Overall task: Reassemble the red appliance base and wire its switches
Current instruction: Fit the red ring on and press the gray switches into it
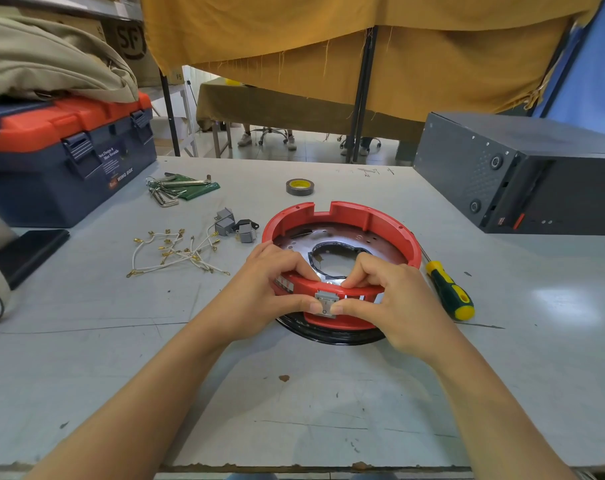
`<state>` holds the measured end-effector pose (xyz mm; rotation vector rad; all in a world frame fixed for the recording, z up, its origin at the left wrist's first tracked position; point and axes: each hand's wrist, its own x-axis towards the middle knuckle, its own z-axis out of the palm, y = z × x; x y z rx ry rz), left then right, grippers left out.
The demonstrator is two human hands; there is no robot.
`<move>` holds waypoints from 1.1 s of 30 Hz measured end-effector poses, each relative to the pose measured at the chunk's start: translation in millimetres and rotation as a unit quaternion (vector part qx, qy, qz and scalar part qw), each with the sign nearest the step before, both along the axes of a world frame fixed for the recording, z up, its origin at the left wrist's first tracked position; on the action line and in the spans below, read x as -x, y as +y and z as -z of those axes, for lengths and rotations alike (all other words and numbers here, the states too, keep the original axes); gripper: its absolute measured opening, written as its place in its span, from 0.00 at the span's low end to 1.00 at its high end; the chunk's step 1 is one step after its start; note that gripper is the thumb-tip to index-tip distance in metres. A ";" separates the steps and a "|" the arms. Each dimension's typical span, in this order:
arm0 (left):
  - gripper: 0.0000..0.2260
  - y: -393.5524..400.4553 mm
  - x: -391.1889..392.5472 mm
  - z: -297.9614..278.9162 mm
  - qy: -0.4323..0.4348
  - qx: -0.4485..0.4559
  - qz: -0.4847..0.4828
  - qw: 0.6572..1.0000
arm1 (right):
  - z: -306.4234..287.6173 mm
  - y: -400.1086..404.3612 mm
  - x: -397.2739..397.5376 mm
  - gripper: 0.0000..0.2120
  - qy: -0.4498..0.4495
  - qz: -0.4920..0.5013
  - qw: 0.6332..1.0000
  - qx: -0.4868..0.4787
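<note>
**Switch seating at near wall of base: risks and parts count**

Red base (342,216) sits mid-surface (294,393), open side up, on a black ring (328,336); left hand (263,299) and right hand (394,303) both clasp the near wall, fingers curled over the rim, thumbs pressing a grey rocker switch (326,303) into its cut-out; neither hand is released.

Risks, largest first, as judgement:
- base rides on the black ring, not flat on the surface; hard thumb pressure could tip or slide the whole part away;
- uneven thumb force could cock the switch in its opening, so the clips bind or snap;
- fingers wrapped over the rim lie close to the metal plate (328,233) inside; a sudden seat could pinch them;
- loose wires (176,251) are tangled; a wrong lead could be picked later.

Count, largest to smallest:
- toolbox (65,157): 1;
- dark metal case (522,174): 1;
- red base: 1;
- screwdriver (450,291): 1;
- tape roll (299,186): 1;
- hex key set (176,188): 1 bunch;
- spare switches (233,225): about 4, overlapping, cannot tell exactly;
- wires: several, too tangled to number.
</note>
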<state>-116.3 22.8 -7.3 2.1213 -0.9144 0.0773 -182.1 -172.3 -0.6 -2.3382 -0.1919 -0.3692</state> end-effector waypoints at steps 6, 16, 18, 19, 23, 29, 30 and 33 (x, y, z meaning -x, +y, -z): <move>0.10 -1.4 0.8 0.0 0.002 0.006 -0.007 1.000 | 0.4 1.5 0.2 0.12 -0.009 0.004 1.000 -0.014; 0.08 -2.1 2.1 1.6 0.003 0.013 -0.014 1.000 | 2.8 1.2 -1.5 0.12 -0.006 0.005 1.000 -0.005; 0.08 -1.9 2.2 1.9 0.002 0.015 -0.013 1.000 | 3.4 1.5 -1.4 0.12 -0.006 0.004 1.000 0.000; 0.08 -1.7 2.0 2.0 0.000 0.014 -0.014 1.000 | 4.0 1.5 -1.4 0.12 -0.007 0.004 1.000 0.004; 0.08 -1.8 2.4 3.2 -0.012 0.007 -0.018 1.000 | 6.1 1.2 -1.5 0.12 -0.013 0.006 1.000 0.021; 0.10 4.4 0.7 -0.6 0.010 -0.018 0.024 0.999 | 5.0 -1.1 0.5 0.12 -0.010 -0.012 0.999 0.031; 0.10 5.8 -0.3 -0.9 0.011 -0.020 0.028 0.999 | 4.8 -1.5 1.3 0.13 -0.013 -0.017 0.999 0.033; 0.11 5.5 0.5 -0.3 -0.002 -0.023 0.022 1.000 | 5.7 -1.5 2.6 0.16 -0.030 -0.018 0.998 0.045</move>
